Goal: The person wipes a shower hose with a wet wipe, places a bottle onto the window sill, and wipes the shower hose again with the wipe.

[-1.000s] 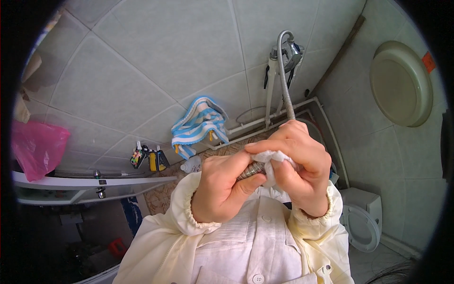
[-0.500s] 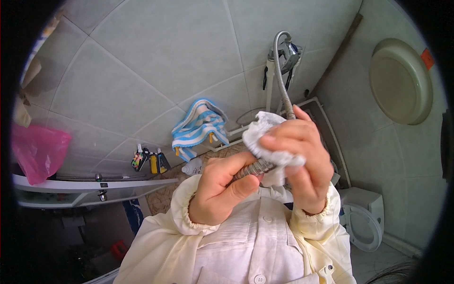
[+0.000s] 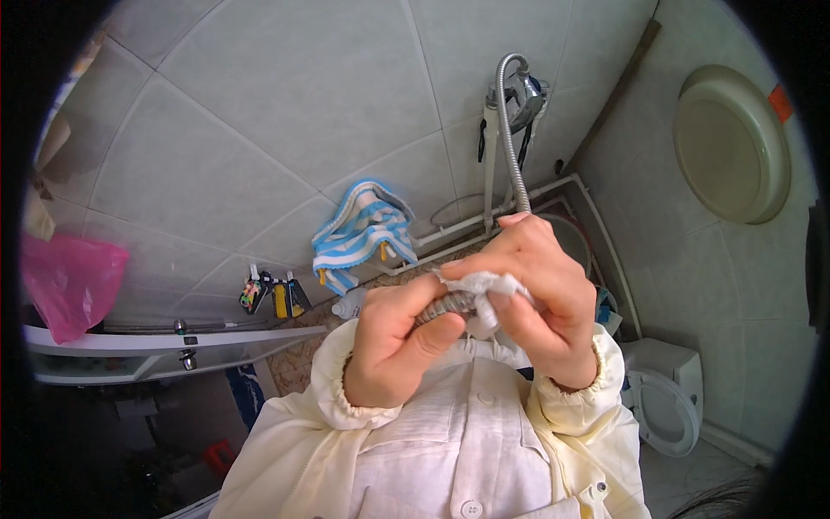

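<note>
A ribbed metal shower hose [image 3: 513, 143] loops down from the wall tap [image 3: 524, 99] to my hands. My left hand [image 3: 393, 337] is closed round a stretch of the hose, with thumb and fingers on either side of it. Close beside it, my right hand [image 3: 540, 298] presses a crumpled white wipe [image 3: 486, 284] around the hose, its fingers wrapped over the top. Much of the wipe and the hose between my hands is hidden by the fingers.
A blue-and-white striped cloth [image 3: 363, 238] hangs on the tiled wall. White pipes [image 3: 605, 259] run along the corner. A toilet [image 3: 664, 406] stands at right, below a hanging basin [image 3: 731, 143]. On the left are a pink plastic bag [image 3: 73, 281] and a white ledge [image 3: 130, 342].
My right hand has closed more tightly over the wipe and shifted slightly left along the hose, toward my left hand. Less of the wipe shows now. My left hand stays on the hose.
</note>
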### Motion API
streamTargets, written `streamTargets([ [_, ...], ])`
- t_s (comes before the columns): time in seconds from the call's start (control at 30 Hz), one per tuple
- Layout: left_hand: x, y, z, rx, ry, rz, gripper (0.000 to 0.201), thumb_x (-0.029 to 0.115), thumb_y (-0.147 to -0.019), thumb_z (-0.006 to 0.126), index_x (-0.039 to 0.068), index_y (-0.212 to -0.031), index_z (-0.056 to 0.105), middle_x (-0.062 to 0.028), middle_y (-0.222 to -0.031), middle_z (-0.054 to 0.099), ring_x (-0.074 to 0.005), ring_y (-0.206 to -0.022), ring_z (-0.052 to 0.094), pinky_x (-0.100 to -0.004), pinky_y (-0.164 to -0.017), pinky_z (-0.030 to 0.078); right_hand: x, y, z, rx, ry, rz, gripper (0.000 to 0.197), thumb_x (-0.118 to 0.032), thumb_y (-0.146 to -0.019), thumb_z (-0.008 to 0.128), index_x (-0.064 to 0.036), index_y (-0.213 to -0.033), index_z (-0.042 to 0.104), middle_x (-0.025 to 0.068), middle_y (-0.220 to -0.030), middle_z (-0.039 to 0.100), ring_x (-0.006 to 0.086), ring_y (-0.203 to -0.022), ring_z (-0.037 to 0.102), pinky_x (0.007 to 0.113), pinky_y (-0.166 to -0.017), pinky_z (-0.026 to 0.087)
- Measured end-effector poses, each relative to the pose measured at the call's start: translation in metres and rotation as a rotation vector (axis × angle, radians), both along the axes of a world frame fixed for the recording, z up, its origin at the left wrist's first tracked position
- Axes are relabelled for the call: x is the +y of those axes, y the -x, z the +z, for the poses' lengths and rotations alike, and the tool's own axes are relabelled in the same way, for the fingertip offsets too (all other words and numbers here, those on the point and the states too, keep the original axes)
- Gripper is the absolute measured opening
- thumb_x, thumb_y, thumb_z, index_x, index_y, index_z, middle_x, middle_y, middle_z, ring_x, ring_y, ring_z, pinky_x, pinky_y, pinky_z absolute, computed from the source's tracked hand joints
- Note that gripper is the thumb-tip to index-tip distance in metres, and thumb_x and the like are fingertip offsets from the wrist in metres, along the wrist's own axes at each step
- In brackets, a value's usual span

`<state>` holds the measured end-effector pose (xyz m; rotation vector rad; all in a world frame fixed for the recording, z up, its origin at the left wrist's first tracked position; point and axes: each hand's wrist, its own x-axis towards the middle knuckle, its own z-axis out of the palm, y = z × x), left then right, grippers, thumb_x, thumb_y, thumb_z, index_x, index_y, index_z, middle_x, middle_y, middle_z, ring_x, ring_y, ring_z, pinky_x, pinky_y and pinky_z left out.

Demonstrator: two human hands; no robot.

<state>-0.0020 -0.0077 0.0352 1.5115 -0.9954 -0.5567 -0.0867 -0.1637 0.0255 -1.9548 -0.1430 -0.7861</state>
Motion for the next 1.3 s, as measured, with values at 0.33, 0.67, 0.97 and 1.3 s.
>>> streamTargets([
  [0.33, 0.001, -0.009, -0.002, 0.006, 0.047, -0.127, 0.040, 0.026, -0.092, 0.054, -0.009, -0.112, 0.053, -0.0073, -0.078, 0.060, -0.0111, -0.061, 0.052, -0.0230, -0.058, 0.040, 0.001, -0.001, -0.007, -0.129, 0.082, -0.034, 0.038, -0.005, -0.066, 0.052, -0.0066, -0.102, 0.066, 0.0040, -0.083, 0.058, 0.0214, -0.075, 0.051, 0.038, -0.080, 0.035],
  [0.67, 0.001, -0.008, 0.007, -0.154, -0.043, -0.076, 0.023, 0.021, -0.088, 0.059, -0.001, -0.082, 0.056, -0.0099, -0.058, 0.049, -0.0210, -0.048, 0.049, -0.0288, -0.048, 0.038, 0.008, -0.006, -0.018, -0.002, -0.748, -0.003, 0.025, -0.009, -0.091, 0.043, 0.0042, -0.099, 0.063, 0.0084, -0.086, 0.058, 0.0154, -0.077, 0.053, 0.025, -0.076, 0.038],
  [0.97, -0.004, -0.002, 0.000, -0.202, 0.102, 0.017, 0.023, 0.019, -0.087, 0.060, -0.003, -0.082, 0.056, -0.0102, -0.059, 0.049, -0.0241, -0.048, 0.051, -0.0313, -0.046, 0.038, 0.009, 0.006, -0.001, -0.041, 0.035, -0.059, 0.034, -0.009, -0.070, 0.052, -0.0052, -0.100, 0.067, 0.0045, -0.082, 0.059, 0.0207, -0.083, 0.056, 0.045, -0.099, 0.026],
  [1.3, -0.003, -0.004, -0.005, -0.498, 0.110, 0.018, 0.023, 0.019, -0.085, 0.062, -0.004, -0.082, 0.056, -0.0114, -0.061, 0.052, -0.0292, -0.050, 0.054, -0.0322, -0.047, 0.040, 0.009, 0.005, 0.000, 0.015, -0.107, 0.024, 0.036, -0.005, -0.067, 0.052, -0.0053, -0.099, 0.069, 0.0041, -0.076, 0.056, 0.0184, -0.071, 0.049, 0.036, -0.076, 0.034],
])
